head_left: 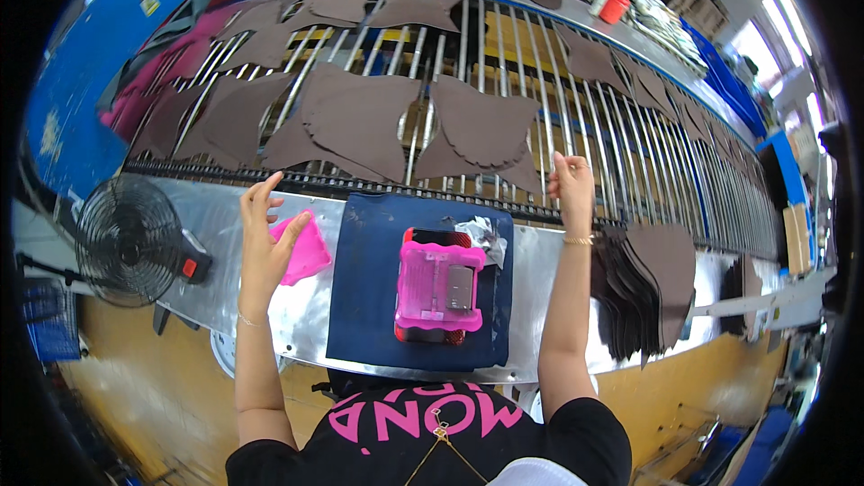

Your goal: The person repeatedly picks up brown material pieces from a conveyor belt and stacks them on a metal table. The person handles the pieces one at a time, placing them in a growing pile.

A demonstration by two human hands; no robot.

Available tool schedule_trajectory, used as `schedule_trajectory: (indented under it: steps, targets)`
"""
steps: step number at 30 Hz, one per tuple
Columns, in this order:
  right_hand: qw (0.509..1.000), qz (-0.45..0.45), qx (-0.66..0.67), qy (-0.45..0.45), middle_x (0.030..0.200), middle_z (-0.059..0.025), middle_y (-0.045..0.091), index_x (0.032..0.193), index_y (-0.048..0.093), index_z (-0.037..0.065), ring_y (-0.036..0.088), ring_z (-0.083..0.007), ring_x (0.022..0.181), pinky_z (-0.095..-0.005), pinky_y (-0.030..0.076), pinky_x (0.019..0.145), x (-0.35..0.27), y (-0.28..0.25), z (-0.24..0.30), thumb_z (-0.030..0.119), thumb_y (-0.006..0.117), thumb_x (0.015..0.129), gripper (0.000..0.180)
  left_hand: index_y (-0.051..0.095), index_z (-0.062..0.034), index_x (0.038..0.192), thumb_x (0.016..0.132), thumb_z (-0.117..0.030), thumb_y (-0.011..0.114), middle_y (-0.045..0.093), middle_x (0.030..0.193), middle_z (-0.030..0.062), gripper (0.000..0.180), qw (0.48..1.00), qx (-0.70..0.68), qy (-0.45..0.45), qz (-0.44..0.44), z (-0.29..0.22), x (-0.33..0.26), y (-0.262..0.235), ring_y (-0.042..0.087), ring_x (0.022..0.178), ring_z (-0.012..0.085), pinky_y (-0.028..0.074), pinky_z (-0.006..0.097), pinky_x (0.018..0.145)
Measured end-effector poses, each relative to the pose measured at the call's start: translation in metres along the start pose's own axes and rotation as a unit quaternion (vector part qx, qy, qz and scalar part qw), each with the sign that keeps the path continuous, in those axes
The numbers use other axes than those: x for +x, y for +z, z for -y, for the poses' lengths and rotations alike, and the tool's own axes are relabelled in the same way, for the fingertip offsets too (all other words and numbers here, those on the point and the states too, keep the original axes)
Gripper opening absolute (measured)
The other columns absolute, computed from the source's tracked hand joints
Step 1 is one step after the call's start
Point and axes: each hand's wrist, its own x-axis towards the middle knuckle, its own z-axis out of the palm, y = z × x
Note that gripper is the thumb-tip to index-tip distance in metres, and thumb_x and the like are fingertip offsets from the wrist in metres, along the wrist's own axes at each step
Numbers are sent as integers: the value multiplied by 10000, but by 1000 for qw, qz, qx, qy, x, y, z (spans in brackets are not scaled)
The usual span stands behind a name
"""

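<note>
My left hand point(265, 232) is raised over the metal table's left part, thumb and fingers apart, with nothing in it. Just beside its thumb lies a bright pink plastic tray point(308, 252). My right hand point(573, 187) is up at the near edge of the rod conveyor point(621, 153), its fingers curled in and no thing visible in them. Between my forearms, a pink plastic box point(423, 292) with a grey metal piece rests on a red and black object point(436, 236), upon a dark blue mat point(364, 297). Scalloped brown cut pieces point(481, 121) lie on the rods beyond.
More brown pieces point(360, 108) cover the conveyor's left and far side. A stack of brown pieces point(652, 279) stands right of my right forearm. At the left are a black fan point(128, 238) and a blue machine panel point(90, 81). Crumpled whitish material point(486, 238) sits on the mat's corner.
</note>
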Motion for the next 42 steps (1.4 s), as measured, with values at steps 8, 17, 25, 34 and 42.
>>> schedule_trajectory:
  steps: [8,17,25,34,42]
  targets:
    - [807,-408,-425,-41,773,-118,660,916,633,-24,635,-217,712,-334,490,687,-142,-238,37,238,632,880,264,416,-121,1360,848,-171,672,402,1337,75,575,995,-76,19,62,-5,5,34,531,1100,199,408,351,894]
    - [741,-380,-516,200,1091,-200,623,1020,659,-24,570,-342,1076,-399,450,912,-168,-307,3,436,751,727,553,399,-101,1373,884,-180,640,396,1348,69,551,990,-90,40,100,-16,6,60,527,1069,182,409,320,865]
    - [764,-281,-557,164,1034,-269,631,1099,592,-48,597,-399,1008,-437,462,876,-158,-306,25,362,749,735,571,397,-91,1374,854,-142,663,400,1336,87,586,992,-75,42,94,-6,0,46,546,1061,190,413,316,870]
    - [894,-278,-343,-81,711,-60,578,1112,577,44,502,-96,455,-241,372,325,-176,-172,144,346,519,957,344,458,-88,1336,779,-167,740,431,1269,107,630,976,-83,153,129,-72,8,62,522,1092,220,434,343,905]
    - [984,-47,-34,-168,817,-35,579,1095,545,-4,529,-60,602,-193,468,353,-180,-12,129,243,543,954,284,547,10,1182,877,-129,654,622,964,94,351,912,-359,-98,173,-81,11,32,666,744,190,543,260,614]
